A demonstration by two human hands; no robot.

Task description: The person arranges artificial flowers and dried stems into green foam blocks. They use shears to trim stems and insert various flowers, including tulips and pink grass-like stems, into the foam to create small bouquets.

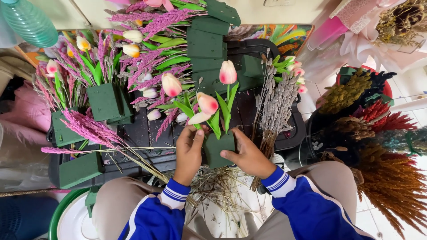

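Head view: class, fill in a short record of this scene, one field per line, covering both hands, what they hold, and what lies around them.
Left hand: grips the left side of the green foam block
Right hand: grips the block's right side
In the block: pink tulips with green leaves
Left of hands: pink grass sprigs
Right of hands: dried grey bundle
Underneath: black tray
Far right: dried orange stems

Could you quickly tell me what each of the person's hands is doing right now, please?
Left hand: closed on the left side of the green foam block that holds the tulips.
Right hand: closed on the block's right side, thumb across its front.
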